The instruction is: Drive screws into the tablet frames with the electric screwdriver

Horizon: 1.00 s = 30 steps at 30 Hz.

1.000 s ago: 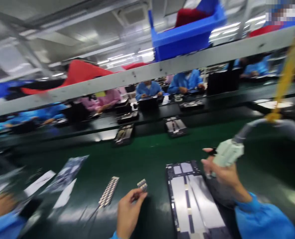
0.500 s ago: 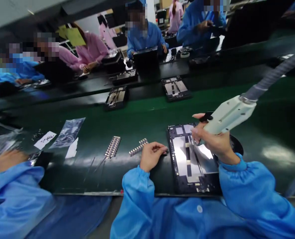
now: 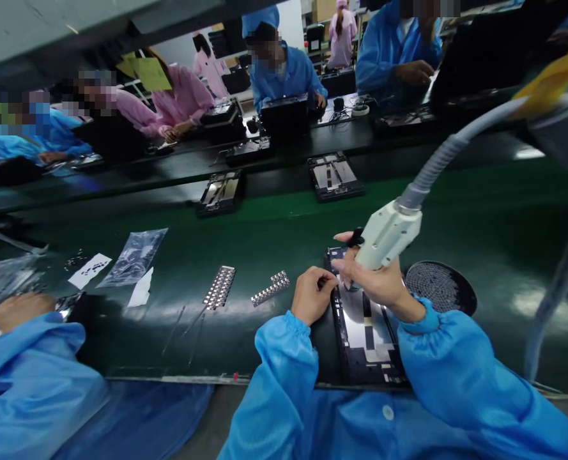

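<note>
My right hand (image 3: 377, 283) is wrapped round a pale green power screwdriver (image 3: 388, 234) with a grey hose, its tip down on the upper left corner of a dark tablet chassis (image 3: 367, 332) lying on the green belt in front of me. My left hand (image 3: 312, 295) is pinched at the chassis's left edge, fingertips close to the tool tip; what they pinch is too small to make out. Two strips of small parts (image 3: 270, 289) lie just left of my left hand.
A round black screw tray (image 3: 441, 287) sits right of the chassis. Plastic bags and paper slips (image 3: 133, 257) lie at the left, near a neighbour's sleeve and hand (image 3: 20, 311). Two more chassis (image 3: 334, 174) ride the belt's far side. Several people work opposite.
The camera has tipped down from the shelf to the belt. My left hand put down a parts strip and moved right to the chassis edge. My right hand brought the screwdriver to the upper left corner.
</note>
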Tool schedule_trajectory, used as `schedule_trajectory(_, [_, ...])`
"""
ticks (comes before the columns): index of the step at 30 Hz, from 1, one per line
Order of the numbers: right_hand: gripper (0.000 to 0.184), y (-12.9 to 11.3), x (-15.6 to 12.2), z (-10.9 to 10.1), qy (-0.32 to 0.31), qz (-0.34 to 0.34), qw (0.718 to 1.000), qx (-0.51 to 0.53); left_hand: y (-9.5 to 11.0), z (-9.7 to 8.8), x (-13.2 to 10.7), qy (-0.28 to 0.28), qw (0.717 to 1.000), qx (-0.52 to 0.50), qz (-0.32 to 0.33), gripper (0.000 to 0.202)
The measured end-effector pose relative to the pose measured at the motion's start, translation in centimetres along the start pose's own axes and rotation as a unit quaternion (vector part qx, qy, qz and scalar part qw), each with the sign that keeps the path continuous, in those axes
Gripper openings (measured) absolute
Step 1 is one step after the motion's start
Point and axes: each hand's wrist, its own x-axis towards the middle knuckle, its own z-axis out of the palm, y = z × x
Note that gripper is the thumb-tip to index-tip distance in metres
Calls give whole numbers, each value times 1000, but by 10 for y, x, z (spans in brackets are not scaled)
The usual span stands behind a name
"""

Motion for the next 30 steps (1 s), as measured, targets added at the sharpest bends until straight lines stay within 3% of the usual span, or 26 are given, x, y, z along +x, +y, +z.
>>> schedule_trajectory(6, [11,25,11,14,-8,3,1000,-27,-12,-1,18,-79,973,-135,-172,13])
schedule_trajectory(8, [8,31,12,16,-16,7,1000,-25,-13,-2,23,-98,963,-147,-203,13])
schedule_trajectory(14, [25,40,13,17,-12,2,1000,-10,-12,-5,26,-111,959,-166,-200,12])
schedule_trajectory(19, [12,42,13,17,-18,4,999,-27,-14,-5,26,-116,957,-179,-198,12])
schedule_trajectory(27, [20,39,1,19,-33,-8,994,-109,-17,-10,13,-109,965,-173,-161,7])
schedule_trajectory(29, [20,43,-3,14,-40,-13,992,-119,-24,-25,2,-70,976,-139,-152,12])
schedule_trajectory(30, [21,47,-4,13,-43,-15,991,-126,-28,-35,-5,-21,985,-87,-146,14])
